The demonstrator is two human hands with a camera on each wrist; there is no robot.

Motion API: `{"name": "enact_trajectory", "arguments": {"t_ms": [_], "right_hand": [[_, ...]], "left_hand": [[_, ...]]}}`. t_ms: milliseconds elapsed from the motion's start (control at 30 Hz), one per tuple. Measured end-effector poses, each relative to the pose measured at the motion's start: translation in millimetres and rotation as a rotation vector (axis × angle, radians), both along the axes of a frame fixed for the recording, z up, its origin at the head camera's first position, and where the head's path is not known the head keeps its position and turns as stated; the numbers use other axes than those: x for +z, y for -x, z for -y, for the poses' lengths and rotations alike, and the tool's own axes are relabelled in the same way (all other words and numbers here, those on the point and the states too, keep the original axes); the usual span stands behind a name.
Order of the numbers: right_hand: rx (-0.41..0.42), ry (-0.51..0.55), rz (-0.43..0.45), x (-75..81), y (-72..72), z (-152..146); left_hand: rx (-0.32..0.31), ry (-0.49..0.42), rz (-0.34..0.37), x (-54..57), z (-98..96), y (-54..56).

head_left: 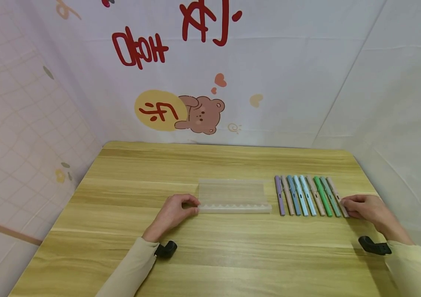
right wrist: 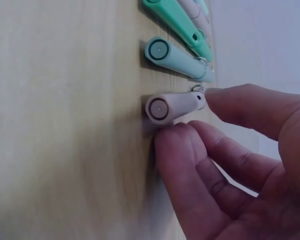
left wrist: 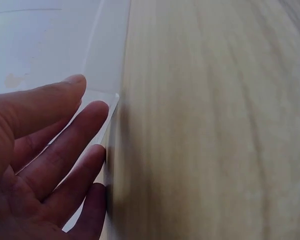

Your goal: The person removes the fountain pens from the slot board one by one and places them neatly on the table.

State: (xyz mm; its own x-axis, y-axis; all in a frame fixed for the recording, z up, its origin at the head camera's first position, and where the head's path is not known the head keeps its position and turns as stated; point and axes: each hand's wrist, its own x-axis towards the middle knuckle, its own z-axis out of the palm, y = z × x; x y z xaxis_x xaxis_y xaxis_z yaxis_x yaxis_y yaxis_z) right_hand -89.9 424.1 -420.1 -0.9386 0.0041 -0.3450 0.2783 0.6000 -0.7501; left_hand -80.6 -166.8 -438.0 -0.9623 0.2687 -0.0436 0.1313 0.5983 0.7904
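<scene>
My left hand (head_left: 176, 211) holds the left end of a clear plastic pen rack (head_left: 232, 209) with a notched front strip, thumb and forefinger at its corner. In the left wrist view, the fingers lie against the rack's end (left wrist: 115, 100). To the right lies a row of capped pens. My right hand (head_left: 368, 208) pinches the rightmost pen, a pinkish-beige one (right wrist: 177, 104), near its lower end. The right wrist view shows one fingertip by its clip and others along its side, low over the table. A grey-green pen (right wrist: 177, 60) lies beside it.
The other pens are a purple pen (head_left: 280, 196), a bright green pen (head_left: 323, 196), plus several blue and beige ones. All lie nearly parallel on the wooden table (head_left: 232, 255). A printed cloth wall (head_left: 288, 82) stands behind the table and on both sides.
</scene>
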Motion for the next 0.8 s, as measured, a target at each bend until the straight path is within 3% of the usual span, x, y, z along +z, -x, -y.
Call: {"name": "enact_trajectory", "arguments": {"t_ms": [200,467,667,800], "right_hand": [[-0.024,-0.007,-0.033,7.6,-6.1,-2],[-0.048,-0.018,-0.167,23.7,-18.8,6],[-0.035,-0.133,-0.230,39.9,-25.1,26],[-0.007,-0.245,-0.293,51.4,-29.0,47]], "left_hand": [[0.015,-0.006,0.004,1.2,0.1,-1.3],[0.016,-0.029,0.014,2.4,2.5,-3.2],[0.019,-0.032,0.013,6.1,6.2,-5.5],[0.057,-0.029,0.017,10.5,10.4,-7.6]]}}
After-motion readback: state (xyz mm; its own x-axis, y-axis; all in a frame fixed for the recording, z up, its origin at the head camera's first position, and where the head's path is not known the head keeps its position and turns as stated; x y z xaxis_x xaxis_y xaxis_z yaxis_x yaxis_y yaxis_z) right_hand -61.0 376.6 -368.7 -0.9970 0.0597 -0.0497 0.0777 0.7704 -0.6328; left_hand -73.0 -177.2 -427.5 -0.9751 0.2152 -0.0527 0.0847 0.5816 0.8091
